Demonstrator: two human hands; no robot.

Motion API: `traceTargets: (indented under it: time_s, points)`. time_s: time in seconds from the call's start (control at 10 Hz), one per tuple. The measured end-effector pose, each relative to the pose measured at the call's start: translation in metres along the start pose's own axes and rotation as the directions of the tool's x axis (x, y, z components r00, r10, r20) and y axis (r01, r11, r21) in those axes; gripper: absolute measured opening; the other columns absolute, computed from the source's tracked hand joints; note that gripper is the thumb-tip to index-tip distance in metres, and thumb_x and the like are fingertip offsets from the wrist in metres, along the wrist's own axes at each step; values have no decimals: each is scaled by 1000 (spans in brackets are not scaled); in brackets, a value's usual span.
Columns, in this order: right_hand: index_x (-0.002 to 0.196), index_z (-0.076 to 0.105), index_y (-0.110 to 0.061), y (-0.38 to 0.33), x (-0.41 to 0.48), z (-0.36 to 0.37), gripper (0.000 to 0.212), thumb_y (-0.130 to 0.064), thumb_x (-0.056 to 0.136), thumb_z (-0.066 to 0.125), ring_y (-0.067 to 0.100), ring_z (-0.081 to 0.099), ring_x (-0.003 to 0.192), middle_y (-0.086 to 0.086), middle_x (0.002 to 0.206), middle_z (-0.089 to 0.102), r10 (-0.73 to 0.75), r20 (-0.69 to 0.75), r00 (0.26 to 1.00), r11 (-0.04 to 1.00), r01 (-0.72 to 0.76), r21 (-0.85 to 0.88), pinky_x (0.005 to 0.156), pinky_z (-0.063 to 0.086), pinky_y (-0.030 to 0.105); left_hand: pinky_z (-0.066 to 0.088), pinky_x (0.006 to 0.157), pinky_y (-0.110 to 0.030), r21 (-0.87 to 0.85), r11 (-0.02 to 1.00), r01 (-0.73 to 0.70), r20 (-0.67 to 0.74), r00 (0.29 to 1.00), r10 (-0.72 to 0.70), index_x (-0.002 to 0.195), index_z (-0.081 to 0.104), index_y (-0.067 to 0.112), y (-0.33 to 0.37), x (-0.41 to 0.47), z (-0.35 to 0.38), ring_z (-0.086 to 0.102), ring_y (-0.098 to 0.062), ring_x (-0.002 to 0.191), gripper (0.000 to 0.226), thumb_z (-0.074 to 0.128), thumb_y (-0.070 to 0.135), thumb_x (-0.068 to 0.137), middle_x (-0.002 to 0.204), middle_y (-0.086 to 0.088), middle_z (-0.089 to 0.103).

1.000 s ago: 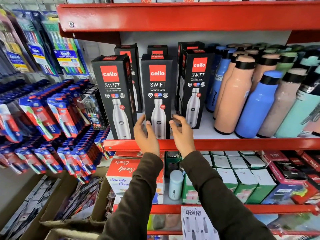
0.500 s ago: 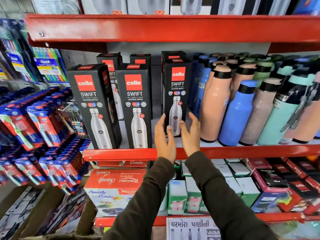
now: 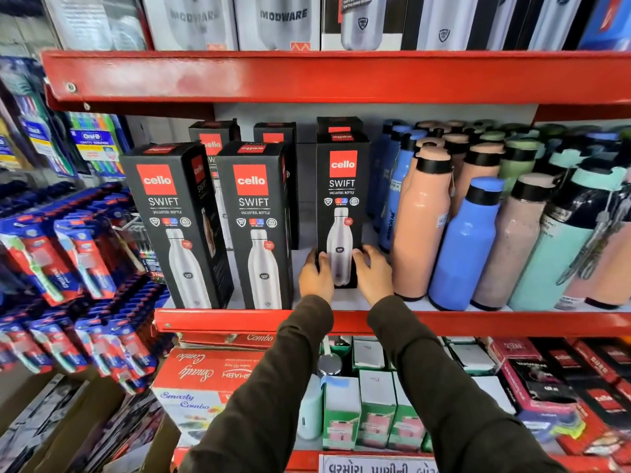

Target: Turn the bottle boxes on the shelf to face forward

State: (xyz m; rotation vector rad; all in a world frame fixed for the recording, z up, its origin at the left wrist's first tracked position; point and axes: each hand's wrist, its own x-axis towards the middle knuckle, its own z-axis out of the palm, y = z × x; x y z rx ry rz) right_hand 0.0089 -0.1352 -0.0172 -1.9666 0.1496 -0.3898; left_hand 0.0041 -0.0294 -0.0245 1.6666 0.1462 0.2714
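box point(image 3: 342, 199) standing upright, set back from shelf edge point(image 3: 512, 322) | left hand point(image 3: 316, 276) and right hand point(image 3: 374, 273) clasping its base, equally near

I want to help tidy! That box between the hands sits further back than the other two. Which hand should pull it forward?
Probably both, but the right hand leads: it wraps the third box's edge beside the peach bottle, where space is tight. The left hand steadies the open side.

Bright even light, blurred bowed edges
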Motion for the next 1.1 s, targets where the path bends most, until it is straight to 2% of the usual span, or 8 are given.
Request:
traceTargets:
  time_s: [0.1,0.2,0.3,0.5,0.7,0.9,1.0,1.1]
  points:
    - [136,51,-7,2,-4,-1,43,-28,99,48,29,52,126,15,137,56,-8,-16,1000,1000,8,8,82,29,14,30,91,-13,1,1000,-4,-35,999,4,133,54,8,0,-4,-3,52,-28,128,38,39,25,102,136,-12,59]
    - [132,54,-8,4,-14,-4,40,-29,98,51,26,56,120,12,132,61,-22,-32,999,999,23,32,80,30,11,32,90,-15,34,999,-27,-55,998,29,128,58,10,-2,-11,-7,55,-27,123,37,40,27,101,130,-11,63]
    - [129,56,-9,6,-28,-9,38,-29,97,53,19,58,108,11,126,63,-35,-47,998,997,38,62,85,34,15,36,90,-21,73,997,-37,-81,996,43,128,60,12,-8,-19,-11,58,-28,120,38,42,32,100,126,-10,66]
    - [126,59,-8,13,-51,-14,38,-31,96,55,8,57,95,10,121,66,-77,-42,996,995,80,64,68,38,0,36,98,-21,75,995,-64,-93,993,70,131,58,13,-15,-42,-21,56,-24,123,41,44,35,99,129,-8,64]
    - [125,61,-10,12,-69,-22,36,-29,95,57,-13,55,84,4,119,66,-76,-48,996,991,80,103,69,36,-8,36,98,-20,98,991,-96,-102,989,106,132,57,15,-16,-62,-29,57,-19,123,42,45,37,99,132,-4,63]
    - [124,61,-13,13,-75,-23,35,-31,94,57,-11,56,87,2,121,66,-75,-53,996,992,80,95,69,38,-8,35,96,-19,119,987,-104,-89,989,115,133,57,16,-16,-70,-32,57,-19,123,42,43,37,99,132,-4,63]
    - [127,59,-13,15,-74,-20,38,-32,95,57,-5,56,86,5,124,65,-55,-14,998,995,56,79,67,39,-6,35,101,-21,78,994,-76,-60,995,80,134,54,13,-15,-67,-33,54,-21,127,42,41,34,100,135,-6,61]
    - [132,54,-15,16,-78,-24,40,-32,96,54,2,56,98,4,132,60,-48,-17,999,993,49,108,72,38,0,32,105,-21,5,997,-78,-93,993,78,138,48,10,-21,-71,-30,48,-21,133,42,41,27,101,141,-8,54]
